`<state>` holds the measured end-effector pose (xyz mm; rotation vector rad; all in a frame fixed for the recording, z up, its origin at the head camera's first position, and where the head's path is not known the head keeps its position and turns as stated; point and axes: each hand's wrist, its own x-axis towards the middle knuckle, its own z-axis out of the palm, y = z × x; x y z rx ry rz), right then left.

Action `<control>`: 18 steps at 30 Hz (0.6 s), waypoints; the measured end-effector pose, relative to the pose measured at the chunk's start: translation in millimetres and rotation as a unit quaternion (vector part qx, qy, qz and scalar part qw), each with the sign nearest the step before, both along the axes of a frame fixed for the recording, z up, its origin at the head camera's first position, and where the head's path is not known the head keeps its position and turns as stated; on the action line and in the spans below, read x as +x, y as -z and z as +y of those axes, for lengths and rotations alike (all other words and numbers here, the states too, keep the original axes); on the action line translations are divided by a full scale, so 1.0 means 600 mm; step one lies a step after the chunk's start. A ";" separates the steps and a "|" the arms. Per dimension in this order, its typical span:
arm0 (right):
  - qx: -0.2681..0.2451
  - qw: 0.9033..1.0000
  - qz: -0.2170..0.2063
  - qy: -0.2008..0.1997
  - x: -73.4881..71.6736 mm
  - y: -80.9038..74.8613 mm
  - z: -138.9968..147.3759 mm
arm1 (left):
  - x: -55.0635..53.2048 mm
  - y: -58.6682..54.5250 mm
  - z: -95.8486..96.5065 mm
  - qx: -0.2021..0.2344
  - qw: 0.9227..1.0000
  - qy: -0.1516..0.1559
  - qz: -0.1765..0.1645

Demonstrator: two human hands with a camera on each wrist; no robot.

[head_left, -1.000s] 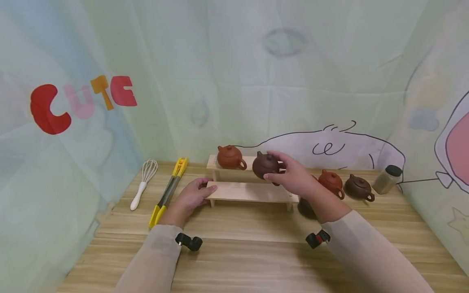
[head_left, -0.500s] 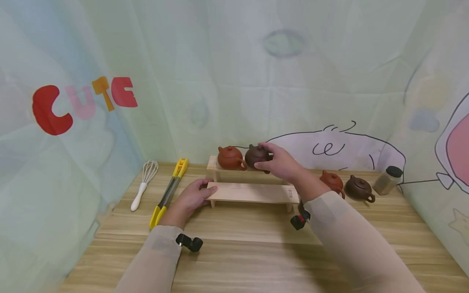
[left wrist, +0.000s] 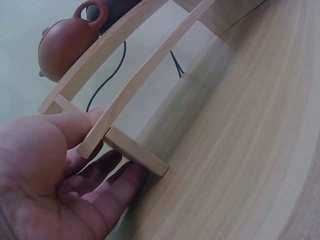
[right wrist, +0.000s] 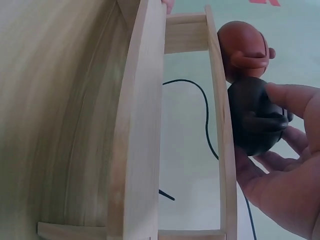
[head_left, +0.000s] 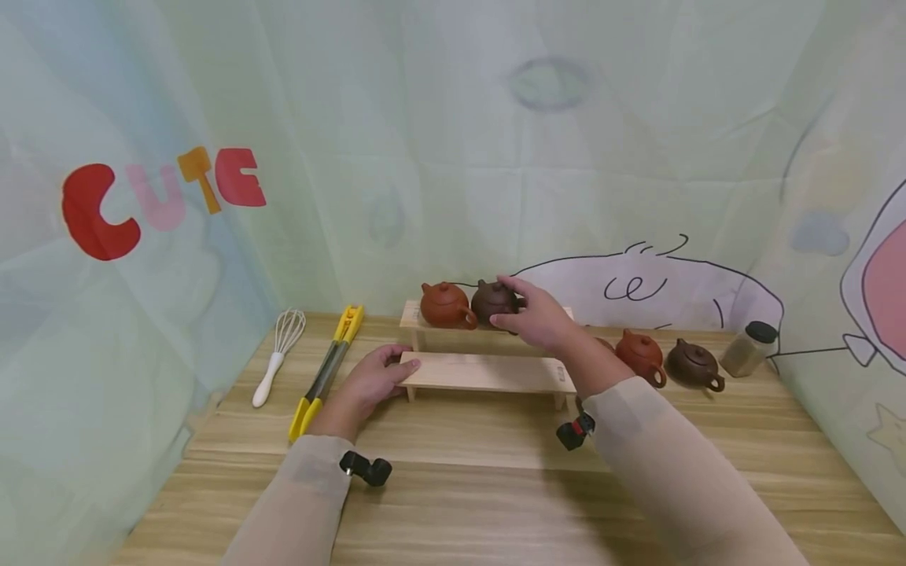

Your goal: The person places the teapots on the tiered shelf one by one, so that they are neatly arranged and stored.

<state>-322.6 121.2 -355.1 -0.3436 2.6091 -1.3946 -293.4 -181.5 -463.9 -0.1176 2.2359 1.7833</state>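
Note:
A two-tier wooden stand [head_left: 488,372] stands on the table. My left hand [head_left: 371,379] grips the left end of its lower shelf; in the left wrist view the thumb lies at the shelf's edge and the fingers curl below, beside the leg [left wrist: 135,150]. On the upper shelf sits a reddish-brown teapot [head_left: 444,305], handle to the right. Close beside it is a dark brown teapot [head_left: 491,304], which my right hand [head_left: 541,318] holds around its handle side. In the right wrist view the dark teapot [right wrist: 252,115] is at the upper shelf's surface, right against the reddish one [right wrist: 242,47].
Right of the stand are another reddish teapot [head_left: 639,358], another dark teapot [head_left: 694,363] and a jar with a black lid [head_left: 749,350]. One more dark teapot is mostly hidden behind my right arm. Yellow-ended tongs [head_left: 325,373] and a white-handled whisk [head_left: 279,354] lie left.
My right hand has carried the dark teapot left and back, from in front of the upper shelf to beside the reddish teapot. My left hand has stayed on the stand.

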 end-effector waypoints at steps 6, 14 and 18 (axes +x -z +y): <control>-0.033 0.999 0.019 0.031 0.028 0.012 0.019 | 0.001 0.001 -0.004 -0.008 1.000 0.000 0.003; -0.033 0.998 0.042 0.043 0.103 0.037 0.061 | 0.002 -0.002 -0.004 -0.011 1.000 0.002 -0.003; -0.034 0.996 0.065 0.052 0.129 0.048 0.085 | 0.002 -0.003 -0.004 -0.009 1.000 0.000 -0.003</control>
